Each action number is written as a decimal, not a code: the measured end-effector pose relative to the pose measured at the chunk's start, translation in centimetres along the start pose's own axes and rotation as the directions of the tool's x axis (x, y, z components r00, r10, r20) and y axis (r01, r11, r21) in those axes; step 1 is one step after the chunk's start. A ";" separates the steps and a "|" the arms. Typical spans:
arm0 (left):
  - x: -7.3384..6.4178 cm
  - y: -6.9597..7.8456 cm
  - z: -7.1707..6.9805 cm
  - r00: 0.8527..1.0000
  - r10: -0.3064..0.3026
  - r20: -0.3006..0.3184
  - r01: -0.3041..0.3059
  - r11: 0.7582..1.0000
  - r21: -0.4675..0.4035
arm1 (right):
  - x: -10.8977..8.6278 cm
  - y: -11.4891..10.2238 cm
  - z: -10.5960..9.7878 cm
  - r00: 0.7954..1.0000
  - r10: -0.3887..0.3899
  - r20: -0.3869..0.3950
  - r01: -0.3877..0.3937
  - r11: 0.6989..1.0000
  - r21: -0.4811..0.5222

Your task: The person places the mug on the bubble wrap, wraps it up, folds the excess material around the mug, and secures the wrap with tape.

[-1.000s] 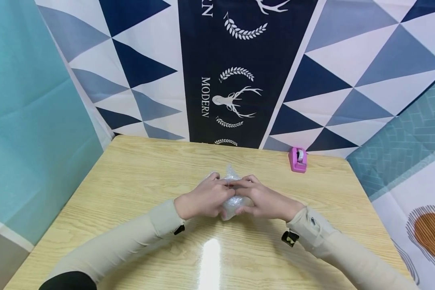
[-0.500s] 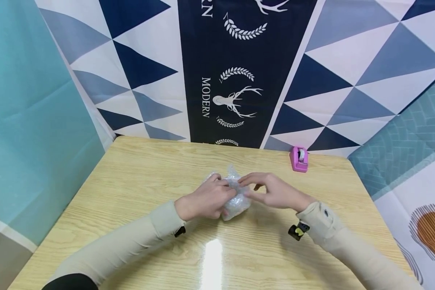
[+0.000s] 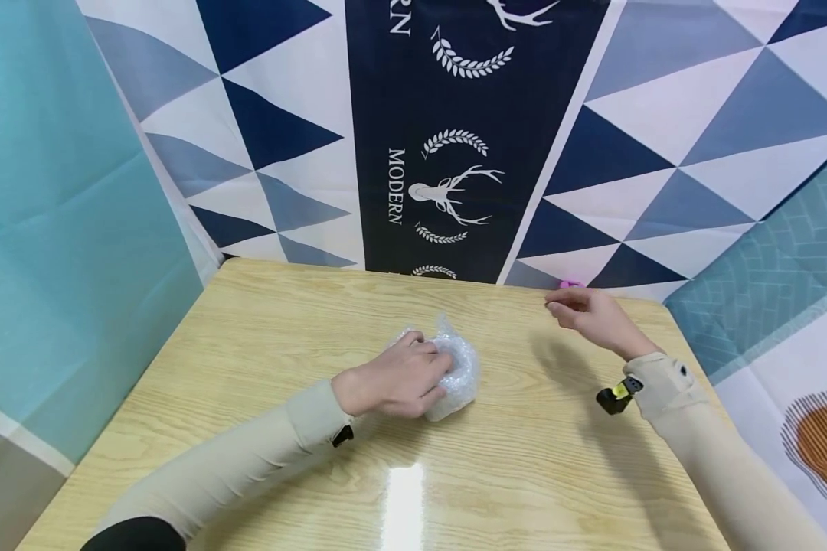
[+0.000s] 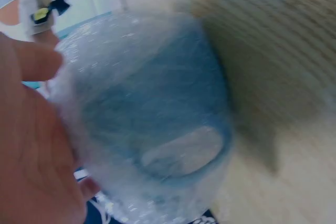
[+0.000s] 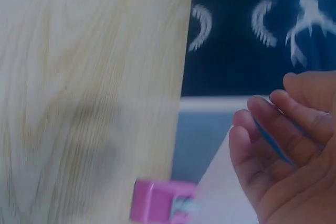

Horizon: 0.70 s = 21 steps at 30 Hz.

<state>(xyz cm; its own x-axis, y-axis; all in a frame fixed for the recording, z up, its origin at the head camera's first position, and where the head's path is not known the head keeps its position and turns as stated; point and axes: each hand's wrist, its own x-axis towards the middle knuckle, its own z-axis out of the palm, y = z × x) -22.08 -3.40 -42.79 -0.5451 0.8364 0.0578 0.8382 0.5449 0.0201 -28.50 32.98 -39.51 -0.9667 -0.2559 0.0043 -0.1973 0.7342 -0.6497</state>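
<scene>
A blue mug in bubble wrap (image 3: 463, 379) sits near the middle of the table. Through the plastic in the left wrist view, the blue mug (image 4: 163, 93) shows its looped handle. My left hand (image 3: 400, 379) grips the wrapped bundle from its left side, fingers curled over the top of the wrap. Far to the right, my right hand (image 3: 596, 317) hovers above the table with relaxed, slightly bent fingers and holds nothing. It largely hides a pink tape dispenser (image 3: 572, 284) in the head view. The right wrist view shows the dispenser (image 5: 152, 203) apart from the fingers.
The wooden table (image 3: 282, 321) ends at a patterned cloth backdrop (image 3: 434, 138). A teal cloth (image 3: 76, 229) hangs along the left side, and more patterned cloth (image 3: 765, 367) lines the right.
My right hand has let go of the bubble-wrapped mug and moved right and away from me, towards the tape dispenser. My left hand has stayed on the bundle.
</scene>
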 end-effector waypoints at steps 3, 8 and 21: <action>0.0 0.1 -0.5 0.999 -0.001 0.044 0.001 1.000 0.014 | 0.4 1.8 -0.8 0.997 0.082 -0.008 -0.082 0.997 -0.002; 0.1 0.6 -1.2 0.999 0.018 0.032 -0.021 0.995 0.100 | 0.9 3.8 -1.6 0.982 0.189 -0.013 -0.189 0.982 -0.022; -0.1 1.6 -1.2 0.997 0.030 -0.077 -0.006 0.956 0.294 | 2.4 7.6 -1.5 0.934 0.355 -0.050 -0.355 0.935 0.008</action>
<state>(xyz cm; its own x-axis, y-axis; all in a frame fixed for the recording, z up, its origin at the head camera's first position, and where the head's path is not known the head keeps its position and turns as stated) -20.68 -2.65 -41.57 -0.5172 0.8452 0.1350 0.8000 0.5334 -0.2748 -32.54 38.88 -43.30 -0.9806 0.0532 -0.1885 0.1601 0.7723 -0.6148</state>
